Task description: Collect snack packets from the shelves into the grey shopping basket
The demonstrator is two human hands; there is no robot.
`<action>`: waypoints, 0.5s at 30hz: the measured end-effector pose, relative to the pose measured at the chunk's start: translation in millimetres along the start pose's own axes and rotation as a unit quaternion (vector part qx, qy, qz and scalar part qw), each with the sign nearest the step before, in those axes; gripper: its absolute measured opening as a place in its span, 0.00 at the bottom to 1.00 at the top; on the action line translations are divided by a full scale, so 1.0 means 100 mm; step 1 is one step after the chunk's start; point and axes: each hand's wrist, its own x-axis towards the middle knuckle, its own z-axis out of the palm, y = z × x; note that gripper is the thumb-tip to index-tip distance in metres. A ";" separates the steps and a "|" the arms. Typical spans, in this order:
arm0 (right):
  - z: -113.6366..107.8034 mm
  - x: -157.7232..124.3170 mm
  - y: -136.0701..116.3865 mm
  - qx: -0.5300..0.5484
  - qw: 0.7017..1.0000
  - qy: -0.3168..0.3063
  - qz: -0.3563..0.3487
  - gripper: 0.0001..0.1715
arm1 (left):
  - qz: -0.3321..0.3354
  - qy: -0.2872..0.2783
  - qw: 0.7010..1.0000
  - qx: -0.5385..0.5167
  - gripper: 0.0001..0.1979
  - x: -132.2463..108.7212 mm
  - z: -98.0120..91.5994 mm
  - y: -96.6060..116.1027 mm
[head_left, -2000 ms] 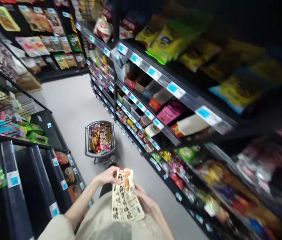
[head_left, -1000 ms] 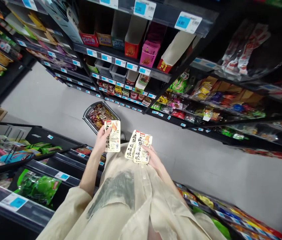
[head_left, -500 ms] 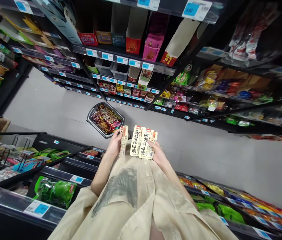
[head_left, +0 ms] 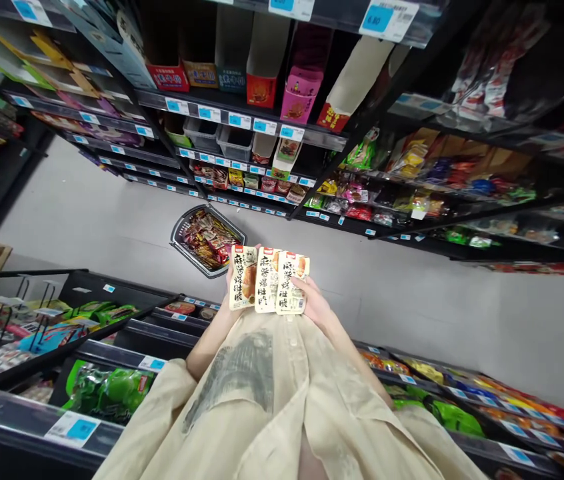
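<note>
Left hand: up came the left hand (head_left: 226, 301), forearm angled forward, its grip pinching the left packet (head_left: 243, 279), most fingers lost behind it.
Right hand: the right hand (head_left: 316, 301) reached in from the other side, thumb pressed flat across the right packet (head_left: 288, 283), its grip pinching that one, fingers tucked out of sight.
Packets: three in a row, fronts up, beyond the beige shirt (head_left: 242, 433); left packet touched the middle packet (head_left: 265, 283), and the right packet overlapped the middle one's edge.
Basket: on the floor just past the left hand sat the basket (head_left: 189, 257), piled with shiny snack packs (head_left: 211, 235) in reds, browns and golds.
Shelf boxes: across the aisle, a red box (head_left: 167, 77) stood at left, then, lower, grey tubs (head_left: 235, 143), then a pink box (head_left: 298, 100) holding pink packs.
Change: half a second earlier the left packet stood edge-on; now its face showed, closed up against the middle one. The other two stayed side by side.
</note>
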 end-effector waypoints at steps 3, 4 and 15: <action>0.07 0.04 0.00 -0.027 0.999 -0.029 0.003 0.24 | -0.043 -0.019 0.998 -0.048 0.43 -0.02 0.08 -0.02; 0.09 0.05 0.00 -0.032 0.999 -0.032 0.003 0.25 | -0.060 -0.018 0.997 -0.051 0.42 -0.02 0.09 -0.02; 0.17 -0.11 -0.15 -0.211 0.959 0.095 -0.161 0.24 | -0.031 0.042 0.998 -0.024 0.38 -0.15 -0.05 0.08</action>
